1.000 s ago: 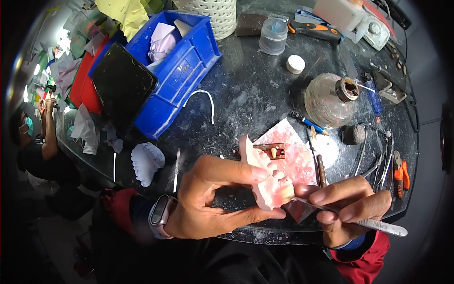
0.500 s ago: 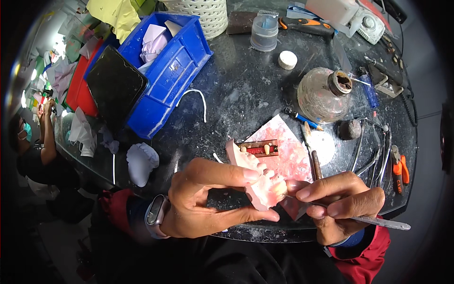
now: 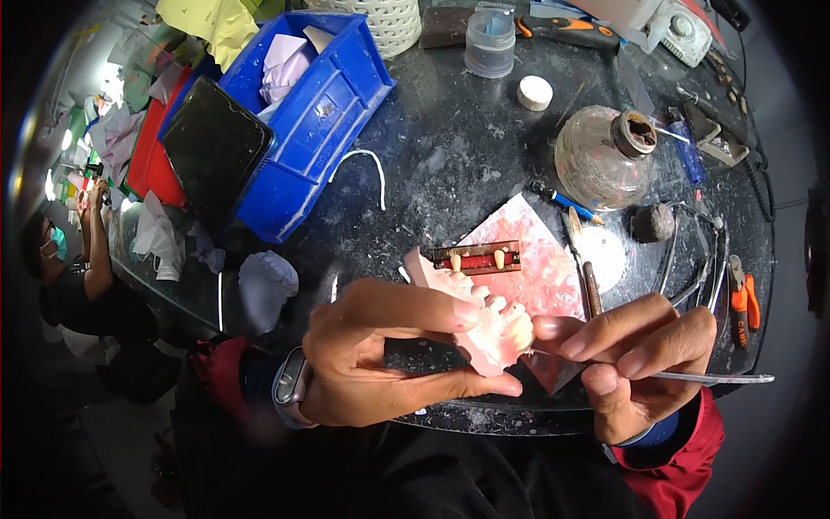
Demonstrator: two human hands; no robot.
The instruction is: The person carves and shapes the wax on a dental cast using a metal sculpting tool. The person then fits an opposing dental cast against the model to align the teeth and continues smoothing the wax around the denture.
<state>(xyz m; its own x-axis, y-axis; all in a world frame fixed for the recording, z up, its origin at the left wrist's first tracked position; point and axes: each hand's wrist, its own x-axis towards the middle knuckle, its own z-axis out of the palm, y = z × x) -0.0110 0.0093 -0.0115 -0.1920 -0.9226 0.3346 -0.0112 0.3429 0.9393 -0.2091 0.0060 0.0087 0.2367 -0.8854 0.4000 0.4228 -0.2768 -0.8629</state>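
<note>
Between thumb and fingers, my left hand [image 3: 380, 350] grips a pink dental cast [image 3: 486, 346] with teeth along its ridge. A pale yellowish tooth patch [image 3: 517, 329] shows on the side facing my right hand [image 3: 644, 359]. That hand is closed pen-like round a slim metal dental carver [image 3: 718, 378]. The carver's working end reaches the cast's edge by the yellowish teeth; my fingers partly cover it. Just beyond the cast, a strip of artificial teeth [image 3: 480, 257] with red wax lies partly on a pink-stained white sheet [image 3: 540, 225].
Behind stand a glass bottle [image 3: 596, 169], a blue bin [image 3: 324, 112] and a clear jar [image 3: 489, 48]. A wax knife [image 3: 590, 285], pliers [image 3: 742, 303] and a white cast [image 3: 266, 290] lie around my hands. Another person [image 3: 86, 268] works at far left.
The whole view has shifted slightly. The carver's free end sits higher and the tool lies flatter. Both hands keep their grips, and the cast is turned a little.
</note>
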